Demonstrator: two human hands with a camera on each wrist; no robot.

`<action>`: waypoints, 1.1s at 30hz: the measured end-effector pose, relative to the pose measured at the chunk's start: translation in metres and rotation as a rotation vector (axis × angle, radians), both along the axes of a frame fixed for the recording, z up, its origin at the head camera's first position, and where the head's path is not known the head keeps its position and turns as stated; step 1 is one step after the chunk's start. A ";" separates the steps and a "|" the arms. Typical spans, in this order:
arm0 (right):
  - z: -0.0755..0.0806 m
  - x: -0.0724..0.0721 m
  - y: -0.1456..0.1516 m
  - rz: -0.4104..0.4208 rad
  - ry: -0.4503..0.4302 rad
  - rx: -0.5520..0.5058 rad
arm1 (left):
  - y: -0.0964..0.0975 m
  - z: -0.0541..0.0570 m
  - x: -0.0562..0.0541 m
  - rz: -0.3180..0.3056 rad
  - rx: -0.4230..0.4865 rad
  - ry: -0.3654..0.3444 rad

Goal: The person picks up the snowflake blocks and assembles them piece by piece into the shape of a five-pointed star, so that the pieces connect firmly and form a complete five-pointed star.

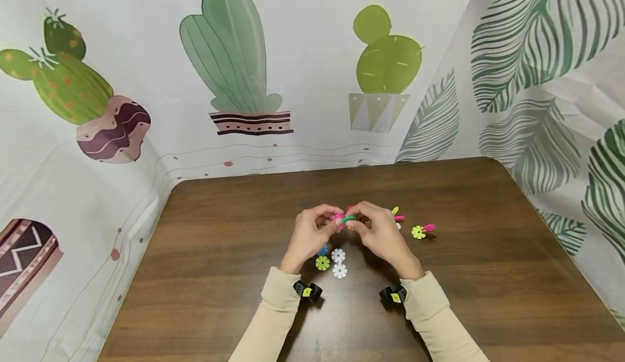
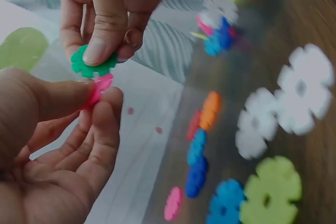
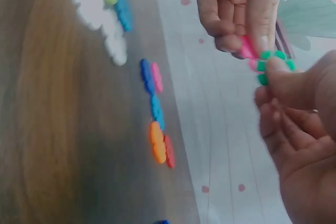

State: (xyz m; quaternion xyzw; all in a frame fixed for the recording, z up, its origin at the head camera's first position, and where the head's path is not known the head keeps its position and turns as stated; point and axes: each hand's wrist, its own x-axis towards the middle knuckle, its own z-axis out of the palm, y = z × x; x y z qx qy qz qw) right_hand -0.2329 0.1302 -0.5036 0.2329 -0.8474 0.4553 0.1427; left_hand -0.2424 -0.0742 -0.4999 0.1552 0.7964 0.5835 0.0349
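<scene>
Left hand (image 1: 311, 232): thumb and fingers closed in a pinch on the pink disc (image 2: 100, 88), part of whose rim stands free.
Right hand (image 1: 378, 232): thumb pressed to one face of the green disc (image 2: 81, 67), fingers curled behind it — likewise a closed pinch.
Pink disc: held above the surface (image 1: 219, 275), at about 6 o'clock from the green disc in the left wrist view.
Green disc: at 12 o'clock to its partner, the two rims touching or nearly so; whether a notch is seated cannot be told.
Disc planes: appear to cross at an angle, which suits notch-to-notch joining; best squared before pressing.
Thumbs: best set back from the meeting rims, so that the notches show and no skin is caught.
Pressure: best straight and even, along the notch line — a twist could bend the teeth or spring a disc loose.
White discs (image 1: 336, 271): flat on the surface at 6 o'clock from the hands, head view; the yellow-green disc (image 1: 318, 265) lies at 7 o'clock.
Yellow-and-pink pair (image 1: 414, 233): at 3 o'clock, apparently joined; a useful model of the fit.
</scene>
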 end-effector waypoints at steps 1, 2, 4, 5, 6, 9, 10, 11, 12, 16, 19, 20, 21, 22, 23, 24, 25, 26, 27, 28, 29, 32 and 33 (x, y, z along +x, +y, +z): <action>0.002 0.000 0.000 -0.013 0.003 -0.031 | 0.000 0.003 0.001 0.000 0.044 -0.016; 0.003 0.001 -0.001 -0.026 0.004 -0.060 | -0.001 0.006 0.002 0.002 0.075 -0.035; 0.006 0.002 -0.001 -0.045 -0.003 -0.100 | -0.001 0.011 0.003 -0.005 0.132 -0.066; 0.008 0.003 -0.001 -0.053 -0.011 -0.115 | -0.001 0.013 0.003 -0.011 0.152 -0.080; 0.009 0.003 -0.001 -0.057 -0.018 -0.125 | -0.001 0.014 0.003 -0.019 0.171 -0.093; 0.010 0.004 -0.001 -0.059 -0.039 -0.151 | -0.002 0.016 0.003 -0.041 0.235 -0.151; 0.010 0.004 -0.001 -0.053 -0.043 -0.171 | -0.003 0.016 0.003 -0.049 0.266 -0.177; 0.010 0.004 -0.001 -0.044 -0.048 -0.202 | -0.003 0.016 0.003 -0.056 0.309 -0.207; 0.009 0.004 -0.001 -0.033 -0.053 -0.235 | -0.003 0.016 0.003 -0.063 0.353 -0.239; 0.011 0.005 -0.003 0.019 -0.088 -0.384 | -0.003 0.016 0.003 -0.087 0.538 -0.355; 0.012 0.006 -0.004 0.038 -0.116 -0.459 | -0.003 0.018 0.005 -0.098 0.633 -0.412; 0.012 0.006 -0.004 0.040 -0.121 -0.480 | -0.002 0.019 0.006 -0.102 0.655 -0.425; 0.013 0.006 -0.004 0.047 -0.121 -0.506 | -0.002 0.020 0.006 -0.105 0.669 -0.434; 0.012 0.006 -0.005 0.051 -0.122 -0.533 | -0.002 0.020 0.007 -0.109 0.680 -0.440; 0.012 0.006 -0.005 0.057 -0.121 -0.561 | -0.001 0.021 0.008 -0.113 0.686 -0.444; 0.012 0.006 -0.006 0.065 -0.118 -0.592 | 0.000 0.022 0.009 -0.119 0.692 -0.448; 0.011 0.006 -0.006 0.073 -0.114 -0.622 | 0.001 0.022 0.009 -0.124 0.696 -0.451; 0.011 0.006 -0.007 0.079 -0.106 -0.650 | 0.001 0.023 0.010 -0.129 0.701 -0.453; 0.011 0.006 -0.008 0.086 -0.098 -0.677 | 0.002 0.023 0.010 -0.133 0.707 -0.455; 0.010 0.006 -0.009 0.087 -0.089 -0.698 | 0.002 0.023 0.011 -0.135 0.709 -0.454; 0.010 0.006 -0.010 0.085 -0.078 -0.712 | 0.003 0.023 0.011 -0.138 0.710 -0.453; 0.008 0.006 -0.013 0.073 -0.047 -0.736 | 0.002 0.023 0.011 -0.144 0.710 -0.446; 0.007 0.006 -0.014 0.071 -0.041 -0.735 | 0.001 0.024 0.011 -0.145 0.708 -0.443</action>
